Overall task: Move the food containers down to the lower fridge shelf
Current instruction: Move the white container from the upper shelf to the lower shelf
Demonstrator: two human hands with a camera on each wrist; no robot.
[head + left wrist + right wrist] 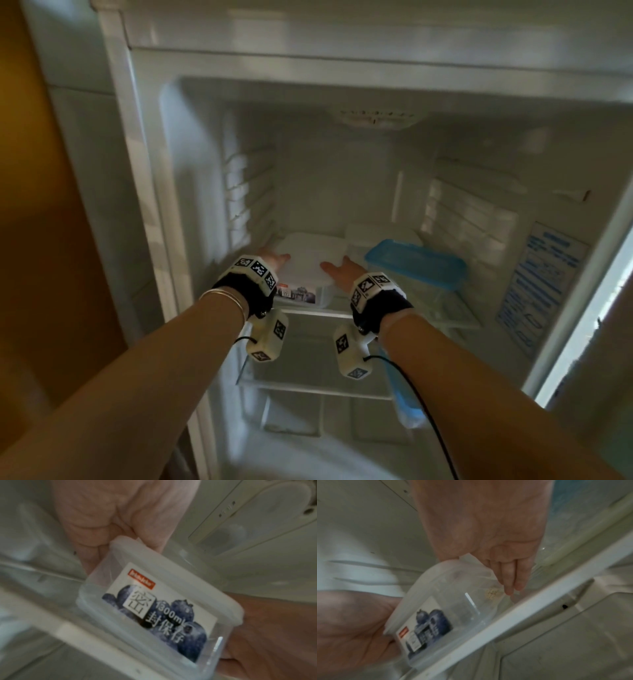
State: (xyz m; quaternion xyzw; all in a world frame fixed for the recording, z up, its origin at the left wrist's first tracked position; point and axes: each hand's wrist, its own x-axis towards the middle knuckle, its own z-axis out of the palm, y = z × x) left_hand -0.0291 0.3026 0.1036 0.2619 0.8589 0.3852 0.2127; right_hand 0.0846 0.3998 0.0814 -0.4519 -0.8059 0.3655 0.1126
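From the head view, both arms reach into the open fridge (144, 171). The left hand (272, 257) and right hand (339, 270) hold a white-lidded box (305, 263) from either side, thumbs on the lid; it sits at the front left of the upper shelf (318, 310). Just to its right on the same shelf stands a clear box with a blue lid (416, 263), and another pale box (376, 231) sits behind. The lower shelf (315, 389) lies beneath, with something blue (404, 401) at its right edge, too blurred to name. In the left wrist view, the left hand (106, 524) wraps its grip round the box (171, 591) at the left end, fingers along the side wall, beside the blueberry label (159, 609). In the right wrist view, the right hand (488, 527) clasps the box (447, 591) at its right end, fingers (513, 577) down the clear side, thumb over the lid; the left hand (351, 628) shows at the far end, and the shelf rim (522, 615) runs just below the box.
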